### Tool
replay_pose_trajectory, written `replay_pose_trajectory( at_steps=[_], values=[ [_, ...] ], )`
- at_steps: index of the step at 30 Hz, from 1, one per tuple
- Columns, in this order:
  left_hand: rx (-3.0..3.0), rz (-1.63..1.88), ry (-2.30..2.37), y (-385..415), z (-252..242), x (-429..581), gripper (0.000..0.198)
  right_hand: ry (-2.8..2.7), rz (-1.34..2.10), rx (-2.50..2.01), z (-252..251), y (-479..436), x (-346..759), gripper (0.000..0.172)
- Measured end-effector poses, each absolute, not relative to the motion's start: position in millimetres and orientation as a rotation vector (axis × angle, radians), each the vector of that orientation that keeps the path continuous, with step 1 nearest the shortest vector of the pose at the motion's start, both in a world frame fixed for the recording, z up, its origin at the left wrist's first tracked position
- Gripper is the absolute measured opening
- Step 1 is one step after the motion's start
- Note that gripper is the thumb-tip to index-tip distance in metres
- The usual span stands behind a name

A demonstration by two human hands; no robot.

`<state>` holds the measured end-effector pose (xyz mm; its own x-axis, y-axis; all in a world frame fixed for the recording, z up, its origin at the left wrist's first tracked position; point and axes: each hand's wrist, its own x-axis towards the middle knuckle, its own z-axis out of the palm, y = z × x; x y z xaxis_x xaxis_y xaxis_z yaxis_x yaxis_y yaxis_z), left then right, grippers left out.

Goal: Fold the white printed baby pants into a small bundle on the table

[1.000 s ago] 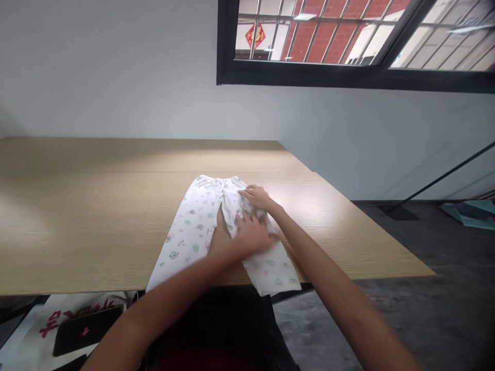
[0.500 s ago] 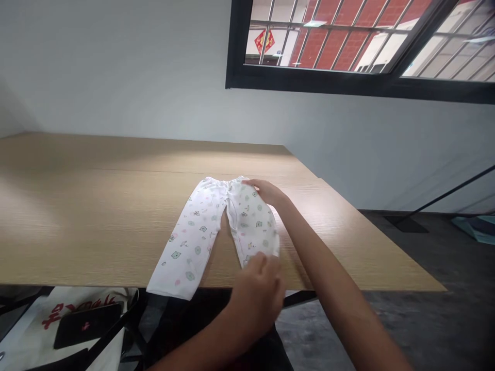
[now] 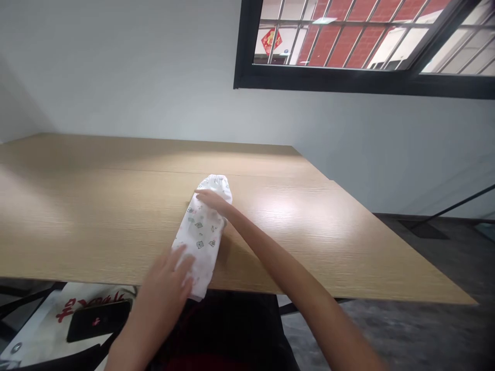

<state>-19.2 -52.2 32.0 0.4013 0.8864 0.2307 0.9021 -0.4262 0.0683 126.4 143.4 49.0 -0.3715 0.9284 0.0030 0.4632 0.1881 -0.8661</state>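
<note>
Left hand [image 3: 170,281]: fingers spread and blurred, lying flat on the near end of the small trousers [image 3: 201,232], right at the front edge of the surface [image 3: 96,206]. You pinch nothing; the palm only presses.

Risk, left end: the hem hangs a little over that edge. If your palm drags toward you, the thin cloth could slide off and drop toward the white bag [image 3: 42,322] with red lettering and the dark flat thing [image 3: 96,320] lying on it below.

Risk, middle: the layers are loose on smooth wood grain. A sideways push from either hand would likely shear the top layer off the bottom one and leave the long edges out of line.

Right hand [image 3: 211,200]: fingers together, laid flat across the far end, just below the gathered waistband. Your arm crosses the surface at a slant, so a heavy press here could bunch the elastic and wrinkle the cloth under it.

Trousers: white, light fabric, scattered small green and pink prints. They lie as one narrow strip, seemingly one leg laid over the other, running from mid-surface to the front edge, tilted slightly left at the near end. The waistband end looks rounded and puffy.
</note>
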Motion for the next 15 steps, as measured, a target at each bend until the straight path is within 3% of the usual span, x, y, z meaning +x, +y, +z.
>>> replay_pose_trajectory(
  at_steps=[3,7,11,15],
  values=[
    [-2.712,-0.172,-1.559,-70.9,22.3,9.9,0.042,-2.121,1.044,-1.280,41.1,114.5,143.6,0.018],
    [-2.977,-0.201,-1.464,-88.3,38.2,41.5,0.034,-2.273,0.967,-1.289,37.8,64.5,190.7,0.025],
    [-2.965,-0.077,-1.295,-20.9,63.4,57.3,0.028,-2.213,1.003,-1.316,32.7,43.2,219.4,0.047],
    [-2.910,-0.121,-1.266,61.6,57.6,72.5,0.033,-2.247,0.626,-1.294,21.6,85.0,219.6,0.048]
  ],
)
